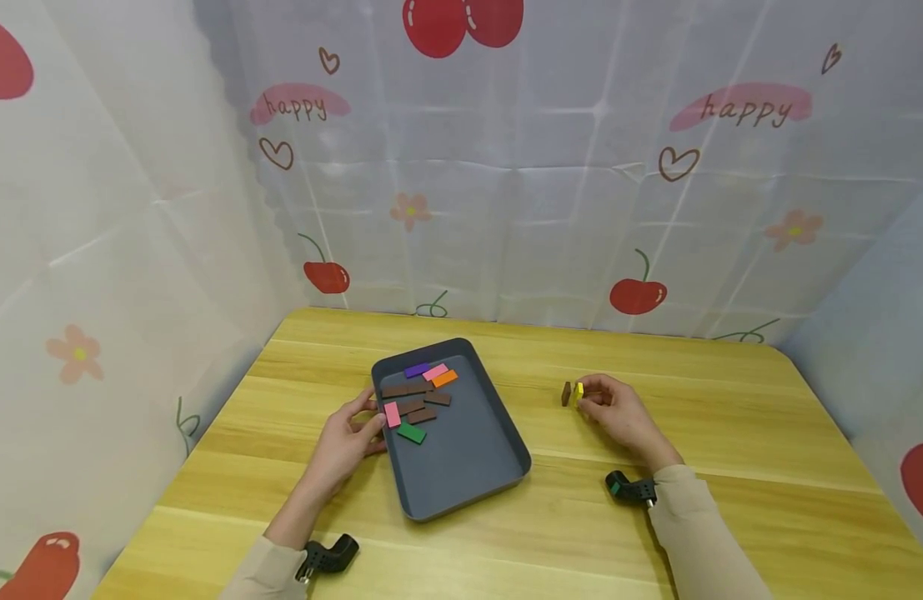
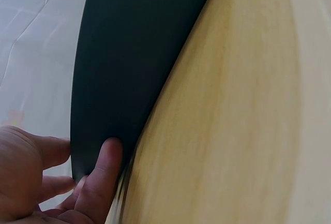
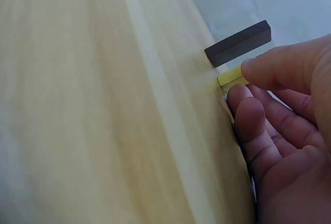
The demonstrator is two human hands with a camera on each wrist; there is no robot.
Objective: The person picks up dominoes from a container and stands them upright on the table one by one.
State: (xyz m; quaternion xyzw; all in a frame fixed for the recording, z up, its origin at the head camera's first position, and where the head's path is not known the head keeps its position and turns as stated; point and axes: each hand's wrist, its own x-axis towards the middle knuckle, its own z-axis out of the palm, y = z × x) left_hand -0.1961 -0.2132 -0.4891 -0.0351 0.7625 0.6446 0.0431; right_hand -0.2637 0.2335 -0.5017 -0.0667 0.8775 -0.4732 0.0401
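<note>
At the left long side of a dark grey tray point(image 1: 461, 467), my left hand point(image 1: 339, 446) grips the wall. In the left wrist view one fingertip point(image 2: 110, 149) lies flat on the tray's outer wall point(image 2: 129, 43), while other digits reach its rim. My right hand point(image 1: 619, 412) pinches a small yellow block point(image 1: 579, 393) that stands on edge on the table. A brown block point(image 1: 566, 393) stands upright just left of it, apart from the fingers. From the right wrist, the yellow block point(image 3: 231, 76) is partly hidden by fingers, with the dark brown block point(image 3: 240, 43) beyond it.
Inside the tray's far left part lie several flat blocks: brown ones point(image 1: 412, 407), a purple one point(image 1: 417, 370), an orange one point(image 1: 444, 379), a green one point(image 1: 412, 432) and two pink ones point(image 1: 393, 414). The wooden table point(image 1: 551, 533) meets a printed curtain point(image 1: 506, 250) behind.
</note>
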